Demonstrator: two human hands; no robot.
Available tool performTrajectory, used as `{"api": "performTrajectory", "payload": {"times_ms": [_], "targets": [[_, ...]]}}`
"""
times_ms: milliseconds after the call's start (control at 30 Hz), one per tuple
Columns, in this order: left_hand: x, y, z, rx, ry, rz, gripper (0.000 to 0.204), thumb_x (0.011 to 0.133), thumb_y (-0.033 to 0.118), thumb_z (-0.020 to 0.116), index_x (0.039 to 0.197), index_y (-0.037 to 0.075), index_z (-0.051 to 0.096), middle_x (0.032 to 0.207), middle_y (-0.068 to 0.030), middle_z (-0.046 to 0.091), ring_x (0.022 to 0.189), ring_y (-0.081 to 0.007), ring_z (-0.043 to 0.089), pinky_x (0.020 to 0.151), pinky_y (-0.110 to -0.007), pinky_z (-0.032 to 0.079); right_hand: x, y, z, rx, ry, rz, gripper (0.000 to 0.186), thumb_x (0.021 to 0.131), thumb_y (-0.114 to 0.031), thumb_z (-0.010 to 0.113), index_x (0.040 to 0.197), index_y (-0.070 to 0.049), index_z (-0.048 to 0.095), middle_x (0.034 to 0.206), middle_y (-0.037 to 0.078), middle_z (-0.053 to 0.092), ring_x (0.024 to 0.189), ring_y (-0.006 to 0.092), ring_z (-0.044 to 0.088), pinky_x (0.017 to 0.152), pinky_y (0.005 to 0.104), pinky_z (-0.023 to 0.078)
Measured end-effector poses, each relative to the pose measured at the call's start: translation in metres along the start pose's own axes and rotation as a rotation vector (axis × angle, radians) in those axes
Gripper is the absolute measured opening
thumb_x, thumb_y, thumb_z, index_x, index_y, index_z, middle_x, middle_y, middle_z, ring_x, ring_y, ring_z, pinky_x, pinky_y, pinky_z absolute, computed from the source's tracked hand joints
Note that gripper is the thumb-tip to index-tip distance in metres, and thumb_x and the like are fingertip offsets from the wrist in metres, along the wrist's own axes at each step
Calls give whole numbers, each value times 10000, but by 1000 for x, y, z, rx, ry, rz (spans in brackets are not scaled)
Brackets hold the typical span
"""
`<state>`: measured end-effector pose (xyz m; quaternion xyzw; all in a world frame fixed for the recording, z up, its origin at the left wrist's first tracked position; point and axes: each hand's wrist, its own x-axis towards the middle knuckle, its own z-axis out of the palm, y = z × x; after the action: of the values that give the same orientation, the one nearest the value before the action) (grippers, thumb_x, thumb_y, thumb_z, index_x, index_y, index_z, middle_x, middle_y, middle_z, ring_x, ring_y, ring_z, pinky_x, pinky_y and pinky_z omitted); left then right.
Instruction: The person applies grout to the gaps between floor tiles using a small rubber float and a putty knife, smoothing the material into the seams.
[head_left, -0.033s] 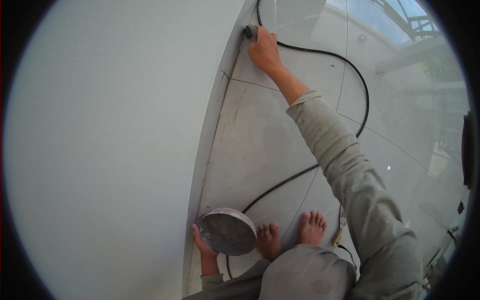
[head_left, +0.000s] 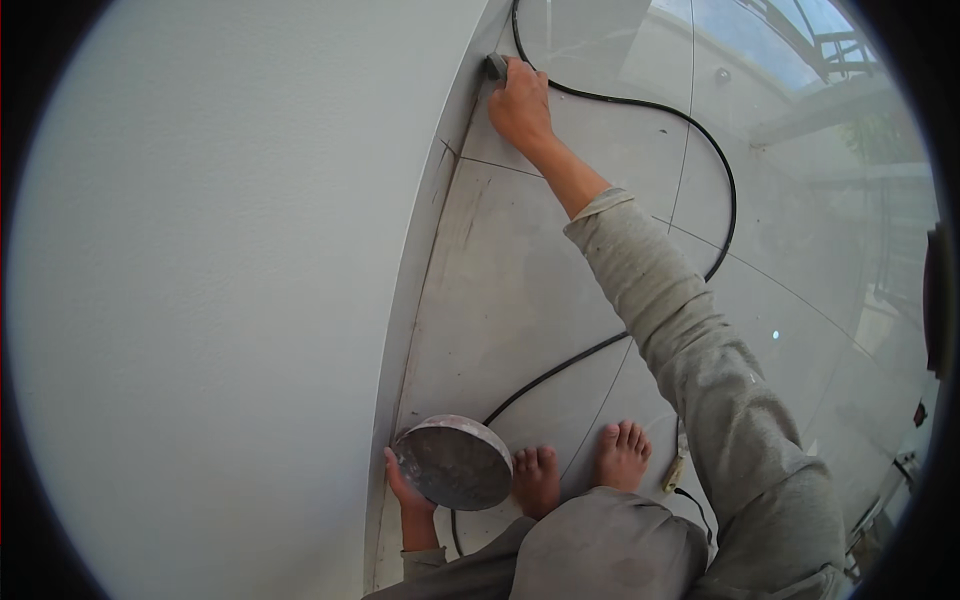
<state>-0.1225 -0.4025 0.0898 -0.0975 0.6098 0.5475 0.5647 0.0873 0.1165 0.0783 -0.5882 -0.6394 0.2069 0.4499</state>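
Observation:
My left hand is closed on the rim of a round, shallow pan, grey inside with pale smears. The pan is tilted beside the wall, just left of my feet; most of the fingers are hidden beneath it. Far ahead, at the end of my stretched right arm, my right hand grips a small dark grey block. The block sits against the skirting at the foot of the wall, close to the floor joint. What it is made of I cannot make out.
A white wall fills the left side. Across the glossy tiled floor winds a black cable, passing under my right arm. Right of my bare feet lies a cream-coloured piece near a thin black cord.
My right hand and the grey block have shifted slightly left and nearer to me along the skirting. The left hand and the pan stay in place.

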Motion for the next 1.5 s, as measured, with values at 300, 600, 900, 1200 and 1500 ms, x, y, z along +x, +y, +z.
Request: {"api": "performTrajectory", "payload": {"times_ms": [300, 600, 900, 1200, 1500], "targets": [[-3, 5, 8, -8, -74, -13, 677, 1063, 602, 390, 1364, 34, 602, 1343, -166, 649, 1234, -335, 619, 1055, -470, 503, -139, -50, -26, 228, -237, 126, 436, 839, 110, 532, 1274, 94, 566, 1171, 265, 621, 1079, 430, 529, 986, 487, 440], [-2, 2, 12, -61, -62, 18, 669, 1063, 601, 379, 1361, 47, 608, 1359, -163, 642, 1244, -341, 617, 1051, -483, 508, 60, 12, 24, -170, 40, 56, 417, 849, 5, 580, 1257, 91, 573, 1163, 265, 624, 1103, 434, 536, 986, 490, 436], [-5, 12, 16, -6, -136, -69, 682, 1063, 607, 369, 1406, 54, 574, 1391, -168, 621, 1274, -336, 597, 1069, -471, 492, -137, -67, -24, 205, -301, 105, 442, 856, 88, 540, 1297, 100, 548, 1177, 259, 612, 1120, 439, 539, 998, 499, 450], [-2, 4, 12, -60, -117, 8, 618, 1091, 537, 368, 1440, 44, 499, 1360, -177, 622, 1263, -335, 598, 1067, -483, 491, 65, 3, 2, 0, -51, 168, 274, 844, 19, 538, 1103, 54, 618, 1126, 258, 651, 1079, 442, 555, 965, 501, 448], [1, 5, 7, -59, -138, -33, 619, 1091, 534, 357, 1442, 43, 497, 1380, -188, 610, 1274, -342, 590, 1078, -483, 483, -125, -53, -31, 78, -234, -223, 464, 795, 121, 520, 1249, 81, 605, 1147, 235, 651, 1051, 422, 557, 942, 472, 473]]}}
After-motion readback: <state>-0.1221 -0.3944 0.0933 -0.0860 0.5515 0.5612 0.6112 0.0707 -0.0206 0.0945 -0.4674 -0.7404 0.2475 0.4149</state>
